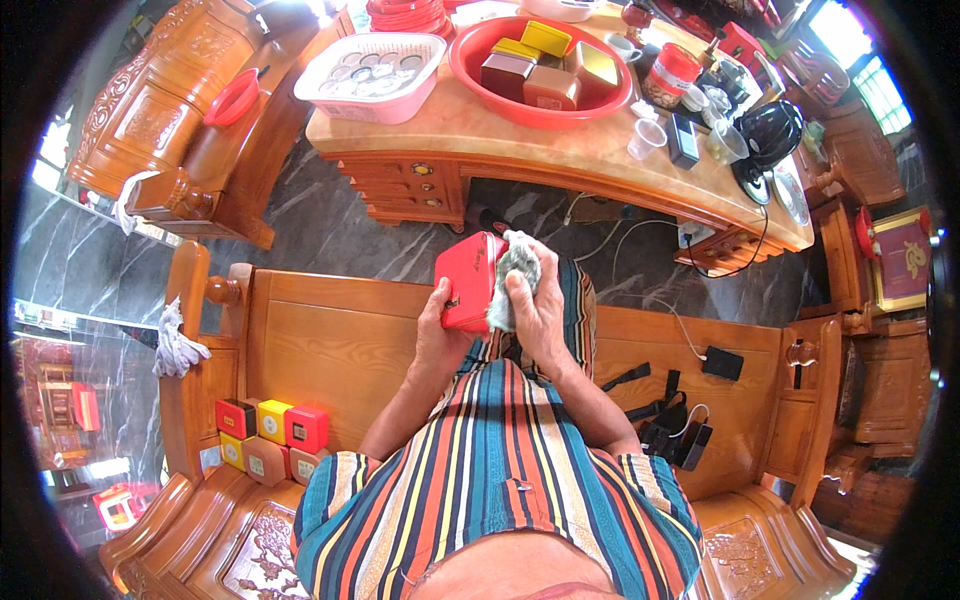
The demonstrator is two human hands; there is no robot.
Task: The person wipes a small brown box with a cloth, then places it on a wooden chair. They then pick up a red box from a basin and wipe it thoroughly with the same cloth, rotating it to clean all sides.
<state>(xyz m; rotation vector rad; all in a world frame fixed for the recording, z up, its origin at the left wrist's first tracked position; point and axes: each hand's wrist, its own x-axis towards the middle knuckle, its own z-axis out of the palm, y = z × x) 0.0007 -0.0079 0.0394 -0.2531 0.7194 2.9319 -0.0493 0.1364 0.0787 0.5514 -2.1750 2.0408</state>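
My left hand point(441, 322) grips a red box point(466, 281), likely a tin, by its left side and lower edge, with the thumb on its face. A grey-green cloth point(515, 281) is bunched in my right hand point(541, 307) and lies against the box's right side. The box is tilted and bears dark writing. Beyond it, on the table, a red plastic basin point(540, 118) holds several yellow, brown and dark boxes point(551, 88). Several more red, yellow and brown boxes point(271, 424) are stacked on the wooden bench to my left.
The stone-topped table point(525, 142) bears a pink basket point(371, 105), a plastic cup point(646, 139) and a black electric kettle point(769, 135). On the bench point(337, 330) at right lie a black power bank point(722, 363) and straps point(656, 409). A glove-like cloth point(178, 345) hangs on the left armrest.
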